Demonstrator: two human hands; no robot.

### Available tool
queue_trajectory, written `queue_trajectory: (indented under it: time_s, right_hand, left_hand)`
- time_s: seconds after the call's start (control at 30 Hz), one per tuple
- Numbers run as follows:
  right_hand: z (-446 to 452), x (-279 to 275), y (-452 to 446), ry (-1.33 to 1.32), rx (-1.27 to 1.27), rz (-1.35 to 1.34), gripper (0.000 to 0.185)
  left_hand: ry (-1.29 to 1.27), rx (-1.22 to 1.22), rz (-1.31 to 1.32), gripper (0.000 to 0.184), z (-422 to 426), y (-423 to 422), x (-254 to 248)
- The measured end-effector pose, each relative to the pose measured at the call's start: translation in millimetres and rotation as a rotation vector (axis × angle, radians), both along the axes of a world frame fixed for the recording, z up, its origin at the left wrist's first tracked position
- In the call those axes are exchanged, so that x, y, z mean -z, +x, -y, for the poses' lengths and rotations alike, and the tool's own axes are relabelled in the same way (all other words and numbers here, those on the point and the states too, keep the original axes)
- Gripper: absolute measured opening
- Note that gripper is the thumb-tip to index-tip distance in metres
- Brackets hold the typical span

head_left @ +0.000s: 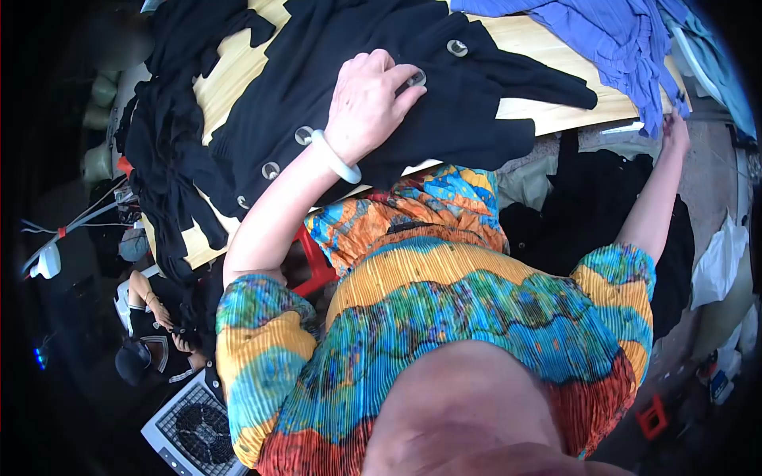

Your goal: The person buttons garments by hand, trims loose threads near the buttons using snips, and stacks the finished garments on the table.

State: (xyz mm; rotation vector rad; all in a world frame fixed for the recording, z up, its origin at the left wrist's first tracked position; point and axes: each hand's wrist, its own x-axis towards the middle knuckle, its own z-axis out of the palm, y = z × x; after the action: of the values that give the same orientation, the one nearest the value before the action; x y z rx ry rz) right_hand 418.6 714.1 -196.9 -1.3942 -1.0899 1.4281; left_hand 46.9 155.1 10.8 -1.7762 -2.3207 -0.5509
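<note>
A black garment (317,87) with several large round buttons lies spread across a wooden table. My left hand (369,99), with a pale bangle at the wrist, rests on it. Its thumb and forefinger close around a round button (415,78). Another button (456,48) shows farther up, and more run down toward the lower left. Out at the far right, my right hand (676,133) has its fingers closed on the hanging edge of a blue-violet garment (607,47), which drapes over the table's right corner. The fingertips there are small and partly hidden.
More black clothing (171,119) hangs over the left side of the wooden table (528,36). Below the right edge sits a dark cloth pile (587,206), with a white bag (721,262) beyond. A red stool (313,266), a fan unit (198,428) and another person (159,325) are lower left.
</note>
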Motion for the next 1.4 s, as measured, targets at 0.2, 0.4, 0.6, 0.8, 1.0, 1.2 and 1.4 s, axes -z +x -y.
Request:
queue_trajectory:
  time_s: [0.2,0.4,0.6,0.8,1.0,1.2,1.4]
  right_hand:
    - [152,-60,-22,-0.025,-0.15,-0.595,0.019]
    - [290,-124,-103,0.016,-0.497,-0.612,0.026]
    - [360,-159,-174,0.004,-0.938,-0.522,0.039]
    - [394,-157,-213,0.09,-1.139,-0.392,0.031]
    - [411,-154,-225,0.437,-1.097,-0.01,0.03]
    - [413,-142,-226,0.528,-1.051,-0.004,0.025]
    - [423,-151,-221,0.706,-0.959,0.178,0.023]
  left_hand:
    - [0.047,-0.06,-0.047,0.015,-14,-2,12]
    - [-0.044,-0.104,-0.03,0.014,-27,-7,15]
    - [-0.082,0.057,-0.144,0.009,-30,-10,15]
    - [0.023,-0.017,0.346,0.01,-15,-22,12]
    - [-0.017,-0.24,0.595,0.019,-3,-27,1]
    - [-0.269,-0.171,0.713,0.033,-9,-35,-7]
    - [-0.285,-0.138,0.98,0.03,-15,-39,-9]
